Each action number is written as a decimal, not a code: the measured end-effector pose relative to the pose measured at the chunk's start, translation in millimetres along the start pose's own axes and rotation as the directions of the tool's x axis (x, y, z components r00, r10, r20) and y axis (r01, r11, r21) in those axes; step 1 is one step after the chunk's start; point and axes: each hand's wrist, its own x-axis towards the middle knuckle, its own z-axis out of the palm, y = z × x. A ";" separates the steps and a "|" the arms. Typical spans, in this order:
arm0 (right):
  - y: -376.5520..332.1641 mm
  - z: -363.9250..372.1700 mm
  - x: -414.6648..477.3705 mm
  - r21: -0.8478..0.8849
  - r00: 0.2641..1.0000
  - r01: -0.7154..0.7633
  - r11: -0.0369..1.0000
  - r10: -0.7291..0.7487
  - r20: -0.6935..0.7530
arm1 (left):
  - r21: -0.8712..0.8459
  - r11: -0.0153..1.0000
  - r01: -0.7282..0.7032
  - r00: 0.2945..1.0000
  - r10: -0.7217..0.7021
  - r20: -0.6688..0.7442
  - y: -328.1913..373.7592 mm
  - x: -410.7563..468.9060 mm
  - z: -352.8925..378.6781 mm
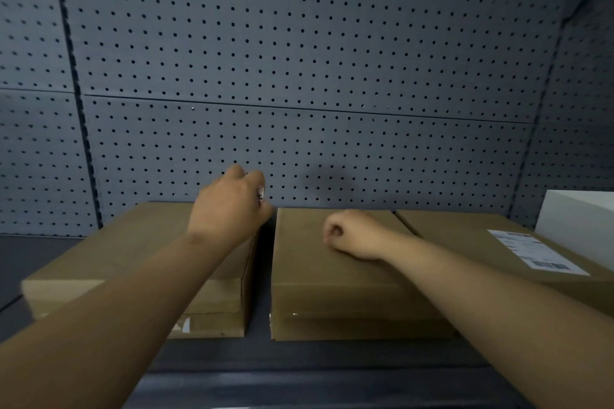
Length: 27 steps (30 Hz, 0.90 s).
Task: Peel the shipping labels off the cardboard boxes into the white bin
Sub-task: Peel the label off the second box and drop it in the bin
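Note:
Three brown cardboard boxes stand side by side on a dark shelf. My left hand is raised above the back right corner of the left box, with its fingers closed on a small white printed scrap of label. My right hand rests as a fist on the bare top of the middle box. A white shipping label is stuck flat on the right box. The white bin stands at the far right, behind that box, and is partly cut off.
A grey pegboard wall rises right behind the boxes. The left and middle boxes each sit on a lower box. A narrow gap separates them. The dark shelf surface runs along the front.

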 end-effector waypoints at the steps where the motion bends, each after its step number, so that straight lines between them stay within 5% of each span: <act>1: 7.6 -2.8 3.1 0.006 0.996 -0.090 0.996 0.090 -0.023 | 0.010 1.000 -0.010 1.000 0.010 0.020 -0.7 -1.0 1.3; 4: 4.3 4.0 16.4 0.051 0.987 -0.140 0.989 0.144 -0.072 | -0.001 0.999 -0.032 0.998 0.032 0.057 -1.2 -3.3 6.6; 9: -16.7 13.1 17.6 0.072 0.994 0.095 0.993 -0.098 0.044 | -0.042 0.997 -0.068 0.996 0.070 0.061 -2.8 -2.8 9.6; 15: 21.8 -0.5 32.7 0.026 0.984 -0.178 0.984 0.178 -0.024 | -0.031 0.994 -0.102 0.989 0.104 0.108 -4.7 -2.9 15.7; 21: -16.3 18.2 32.4 -0.008 0.986 0.164 0.986 -0.164 0.020 | 0.046 0.983 -0.180 0.975 0.172 0.138 -6.4 0.9 17.9; 27: 10.5 3.1 50.6 -0.081 0.988 -0.154 0.985 0.154 -0.005 | -0.055 0.996 -0.066 0.982 0.075 0.174 -4.4 0.3 14.5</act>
